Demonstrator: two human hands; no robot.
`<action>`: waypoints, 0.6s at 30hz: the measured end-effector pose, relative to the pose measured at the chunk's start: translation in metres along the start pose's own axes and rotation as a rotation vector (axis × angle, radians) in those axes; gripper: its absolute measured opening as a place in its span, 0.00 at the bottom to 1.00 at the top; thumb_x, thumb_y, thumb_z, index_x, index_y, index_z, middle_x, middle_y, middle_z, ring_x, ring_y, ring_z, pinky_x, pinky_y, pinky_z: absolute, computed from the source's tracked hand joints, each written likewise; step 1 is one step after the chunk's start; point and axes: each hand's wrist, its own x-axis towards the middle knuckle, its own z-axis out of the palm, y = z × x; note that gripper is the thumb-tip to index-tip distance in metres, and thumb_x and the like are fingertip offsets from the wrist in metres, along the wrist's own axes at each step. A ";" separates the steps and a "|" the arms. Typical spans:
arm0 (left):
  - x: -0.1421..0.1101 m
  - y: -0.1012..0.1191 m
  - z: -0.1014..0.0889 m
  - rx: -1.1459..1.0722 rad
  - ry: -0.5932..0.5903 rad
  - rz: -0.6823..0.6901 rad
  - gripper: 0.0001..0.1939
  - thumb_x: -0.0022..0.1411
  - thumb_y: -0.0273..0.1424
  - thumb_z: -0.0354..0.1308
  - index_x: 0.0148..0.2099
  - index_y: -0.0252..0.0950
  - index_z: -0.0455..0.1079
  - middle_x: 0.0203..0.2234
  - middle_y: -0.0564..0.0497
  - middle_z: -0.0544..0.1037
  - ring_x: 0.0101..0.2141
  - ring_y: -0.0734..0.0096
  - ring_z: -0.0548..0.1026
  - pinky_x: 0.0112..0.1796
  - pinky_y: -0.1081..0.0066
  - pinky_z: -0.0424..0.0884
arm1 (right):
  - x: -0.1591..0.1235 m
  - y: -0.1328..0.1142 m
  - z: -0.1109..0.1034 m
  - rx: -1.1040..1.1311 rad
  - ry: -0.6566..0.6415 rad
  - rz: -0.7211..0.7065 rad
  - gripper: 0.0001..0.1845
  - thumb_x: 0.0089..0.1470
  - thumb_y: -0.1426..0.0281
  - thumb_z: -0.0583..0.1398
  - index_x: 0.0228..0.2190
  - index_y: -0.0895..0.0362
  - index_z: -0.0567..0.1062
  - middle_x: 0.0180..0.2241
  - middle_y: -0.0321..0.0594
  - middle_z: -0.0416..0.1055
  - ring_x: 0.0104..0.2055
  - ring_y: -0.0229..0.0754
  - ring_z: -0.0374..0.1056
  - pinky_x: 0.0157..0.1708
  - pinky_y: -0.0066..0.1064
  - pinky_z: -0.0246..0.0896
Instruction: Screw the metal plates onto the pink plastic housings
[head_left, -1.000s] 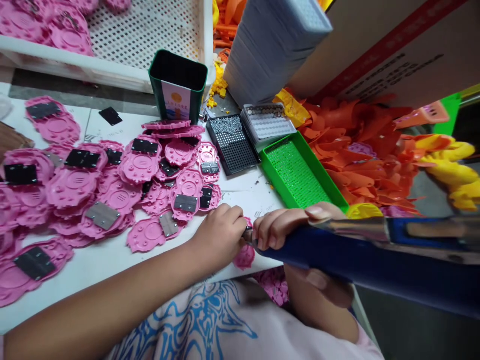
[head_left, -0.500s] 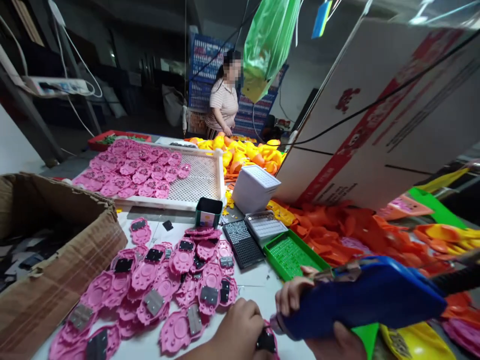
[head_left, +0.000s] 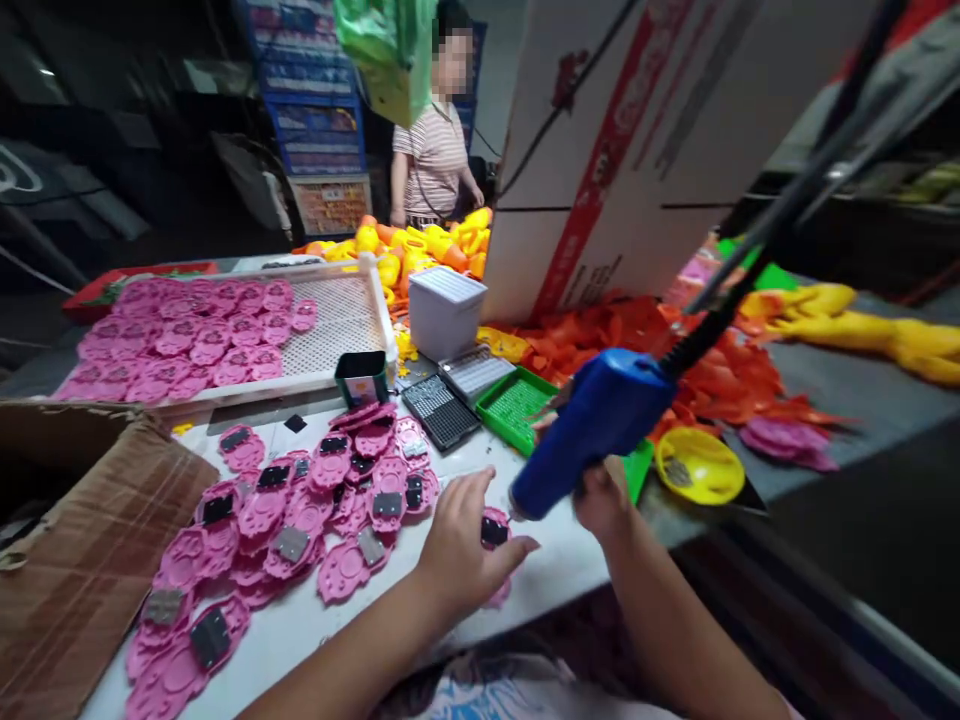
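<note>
My left hand (head_left: 459,545) is open, thumb and fingers spread around the near side of a pink plastic shell (head_left: 498,590) on the white work surface. A black plate (head_left: 493,530) sits in that shell; whether my fingers touch it I cannot tell. My right hand (head_left: 602,500) is closed around a blue electric screwdriver (head_left: 592,430), tilted with its tip end down beside the shell. A thick black cable runs up from its rear. Left of my hands lies a heap of similar pink shells (head_left: 300,520), many with black or grey plates.
A cardboard box (head_left: 112,560) stands at the left. Behind are a white perforated tray (head_left: 337,320) of pink parts, a black grid tray (head_left: 442,415), a green tray (head_left: 510,400) and a yellow bowl (head_left: 701,468). Orange parts (head_left: 637,350) lie right. A person (head_left: 435,160) stands beyond.
My left hand has gone from closed at the shell to spread open. The screwdriver now tilts more steeply, its tip raised off the shell. The view has turned right and down.
</note>
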 end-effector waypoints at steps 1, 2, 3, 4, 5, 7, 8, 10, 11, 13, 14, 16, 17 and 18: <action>0.003 0.008 0.000 -0.024 0.003 0.031 0.34 0.54 0.42 0.65 0.59 0.33 0.60 0.53 0.36 0.71 0.54 0.49 0.68 0.54 0.47 0.64 | -0.004 -0.003 -0.001 -0.048 -0.016 -0.005 0.34 0.39 0.34 0.55 0.25 0.52 0.75 0.23 0.41 0.69 0.28 0.49 0.67 0.36 0.45 0.65; 0.006 0.016 0.001 -0.071 -0.007 0.034 0.33 0.54 0.41 0.65 0.57 0.34 0.61 0.51 0.38 0.72 0.52 0.51 0.70 0.52 0.49 0.66 | -0.007 -0.007 -0.002 -0.092 -0.034 -0.012 0.33 0.39 0.35 0.56 0.23 0.53 0.76 0.22 0.41 0.69 0.27 0.48 0.66 0.37 0.45 0.65; 0.009 0.024 0.001 -0.134 -0.022 0.008 0.29 0.53 0.40 0.65 0.55 0.34 0.63 0.47 0.41 0.75 0.47 0.54 0.72 0.48 0.53 0.69 | -0.010 -0.011 -0.003 -0.134 -0.052 -0.019 0.32 0.40 0.36 0.57 0.21 0.53 0.76 0.20 0.40 0.68 0.26 0.47 0.66 0.37 0.44 0.64; 0.011 0.032 0.001 -0.204 -0.032 -0.042 0.26 0.53 0.39 0.64 0.51 0.35 0.65 0.42 0.45 0.76 0.42 0.59 0.74 0.44 0.58 0.71 | -0.014 -0.015 -0.004 -0.171 -0.064 -0.021 0.31 0.40 0.38 0.59 0.20 0.53 0.76 0.19 0.39 0.68 0.24 0.46 0.65 0.35 0.43 0.64; 0.013 0.038 0.000 -0.267 -0.044 -0.096 0.23 0.53 0.39 0.64 0.48 0.35 0.66 0.37 0.49 0.76 0.37 0.63 0.74 0.39 0.63 0.71 | -0.018 -0.019 -0.005 -0.202 -0.069 -0.022 0.29 0.40 0.39 0.61 0.19 0.54 0.76 0.19 0.38 0.68 0.23 0.44 0.64 0.33 0.41 0.63; 0.014 0.046 -0.003 -0.350 -0.097 -0.191 0.20 0.50 0.38 0.65 0.43 0.36 0.67 0.30 0.54 0.73 0.30 0.70 0.70 0.32 0.70 0.68 | -0.030 -0.025 -0.013 -0.243 -0.048 -0.022 0.28 0.39 0.41 0.63 0.21 0.54 0.78 0.20 0.38 0.69 0.24 0.44 0.64 0.30 0.38 0.61; 0.014 0.049 -0.005 -0.366 -0.146 -0.220 0.19 0.48 0.37 0.67 0.41 0.36 0.68 0.28 0.56 0.72 0.28 0.72 0.69 0.30 0.72 0.66 | -0.037 -0.027 -0.019 -0.253 -0.021 -0.021 0.27 0.38 0.41 0.63 0.23 0.54 0.80 0.22 0.39 0.71 0.26 0.44 0.65 0.29 0.36 0.61; 0.012 0.054 -0.010 -0.383 -0.276 -0.261 0.19 0.44 0.35 0.69 0.38 0.36 0.67 0.26 0.57 0.71 0.27 0.73 0.68 0.28 0.73 0.64 | -0.057 -0.029 -0.040 -0.252 0.059 -0.006 0.28 0.40 0.42 0.63 0.28 0.53 0.81 0.25 0.41 0.73 0.29 0.46 0.67 0.28 0.35 0.61; 0.011 0.056 -0.011 -0.408 -0.337 -0.280 0.20 0.42 0.34 0.69 0.37 0.36 0.67 0.26 0.57 0.72 0.27 0.73 0.69 0.28 0.73 0.64 | -0.068 -0.028 -0.053 -0.244 0.112 0.010 0.26 0.41 0.43 0.63 0.29 0.53 0.81 0.26 0.42 0.73 0.29 0.45 0.67 0.27 0.35 0.61; 0.007 0.059 -0.011 -0.523 -0.454 -0.314 0.22 0.40 0.30 0.69 0.38 0.36 0.66 0.28 0.55 0.74 0.29 0.71 0.71 0.29 0.72 0.66 | -0.094 -0.021 -0.086 -0.189 0.195 0.054 0.26 0.50 0.44 0.56 0.30 0.51 0.79 0.24 0.41 0.71 0.25 0.43 0.65 0.23 0.34 0.60; 0.005 0.060 -0.009 -0.595 -0.509 -0.328 0.22 0.39 0.28 0.68 0.39 0.37 0.66 0.28 0.55 0.75 0.29 0.70 0.72 0.29 0.72 0.67 | -0.108 -0.016 -0.103 -0.123 0.213 0.117 0.31 0.54 0.42 0.47 0.31 0.50 0.78 0.22 0.41 0.69 0.22 0.44 0.65 0.19 0.34 0.59; 0.000 0.061 -0.004 -0.712 -0.600 -0.354 0.22 0.39 0.26 0.66 0.40 0.36 0.65 0.25 0.56 0.75 0.26 0.71 0.72 0.29 0.72 0.68 | -0.135 -0.002 -0.135 0.061 0.346 0.414 0.37 0.51 0.38 0.39 0.29 0.47 0.77 0.17 0.37 0.62 0.14 0.40 0.57 0.13 0.33 0.55; -0.002 0.061 -0.001 -0.738 -0.625 -0.367 0.22 0.39 0.26 0.65 0.39 0.36 0.64 0.24 0.56 0.74 0.25 0.72 0.72 0.28 0.72 0.67 | -0.147 0.007 -0.147 -0.037 0.363 0.538 0.39 0.51 0.37 0.37 0.29 0.47 0.77 0.16 0.37 0.61 0.13 0.40 0.57 0.14 0.34 0.56; -0.005 0.060 0.002 -0.739 -0.634 -0.377 0.22 0.39 0.26 0.66 0.39 0.36 0.64 0.23 0.57 0.73 0.24 0.73 0.71 0.27 0.73 0.67 | -0.159 0.015 -0.154 -0.200 0.292 0.655 0.43 0.48 0.35 0.35 0.31 0.47 0.77 0.19 0.40 0.65 0.16 0.44 0.63 0.18 0.40 0.63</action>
